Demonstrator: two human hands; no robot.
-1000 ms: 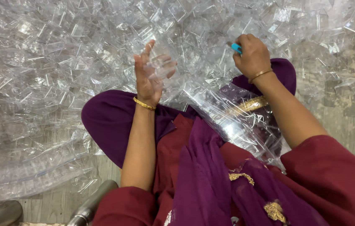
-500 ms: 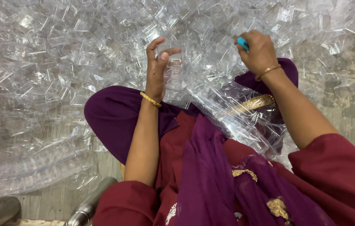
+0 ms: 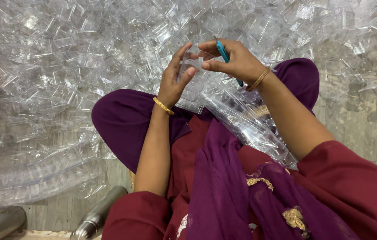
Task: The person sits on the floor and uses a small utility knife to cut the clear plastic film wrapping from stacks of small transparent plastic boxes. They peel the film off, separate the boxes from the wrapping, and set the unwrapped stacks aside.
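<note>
A small clear plastic box piece (image 3: 190, 66), glossy, thin-walled and angular, sits pinched between the left hand (image 3: 175, 80) and the thumb of the right hand (image 3: 233, 60), which also grips a slim blue plastic tool (image 3: 224, 53). Beyond both hands lies a heap of identical transparent pieces (image 3: 64, 58).

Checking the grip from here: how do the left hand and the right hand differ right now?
The left hand holds a clear plastic piece with fingers stretched upward; the right hand curls over a blue tool and pinches the same piece from the other side. The left hand comes up from below, the right hand from the side. Both wear a gold bangle and meet above the lap.
</note>
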